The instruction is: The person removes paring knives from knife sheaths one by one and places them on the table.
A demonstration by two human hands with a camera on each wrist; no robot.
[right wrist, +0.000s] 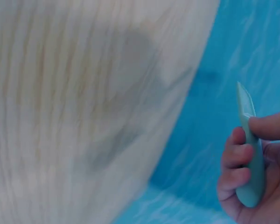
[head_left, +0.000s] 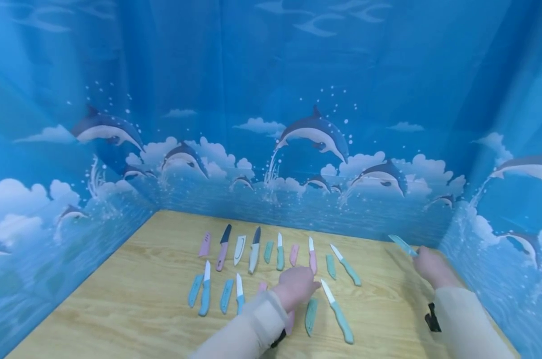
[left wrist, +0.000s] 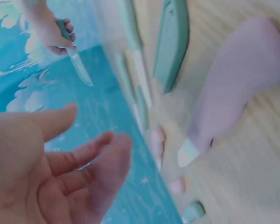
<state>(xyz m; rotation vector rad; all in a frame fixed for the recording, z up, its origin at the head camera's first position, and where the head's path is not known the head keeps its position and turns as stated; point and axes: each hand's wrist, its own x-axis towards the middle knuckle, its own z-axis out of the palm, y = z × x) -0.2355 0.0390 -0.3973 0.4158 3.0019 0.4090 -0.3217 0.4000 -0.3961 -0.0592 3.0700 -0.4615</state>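
Note:
On the wooden table [head_left: 136, 299] lie two rows of small knives and blade sheaths in teal, pink, blue and white. My left hand [head_left: 297, 286] hovers over the front row with relaxed fingers [left wrist: 91, 156] and holds nothing. It is nearest to a pink knife [head_left: 312, 259] and a white-bladed teal knife [head_left: 338, 311]. A pink sheath [left wrist: 238, 93] and a teal sheath [left wrist: 172, 42] lie just beyond it. My right hand [head_left: 432, 267] is raised at the far right and grips a teal knife [head_left: 403, 245] by its handle [right wrist: 252, 177]. I cannot tell whether its blade is sheathed.
Blue dolphin-print curtains [head_left: 271, 124] wall the table at the back, left and right. More pieces lie in the back row, among them a dark-bladed knife [head_left: 223, 247] and a white sheath [head_left: 240, 249]. Bare wood shows at the left and the front.

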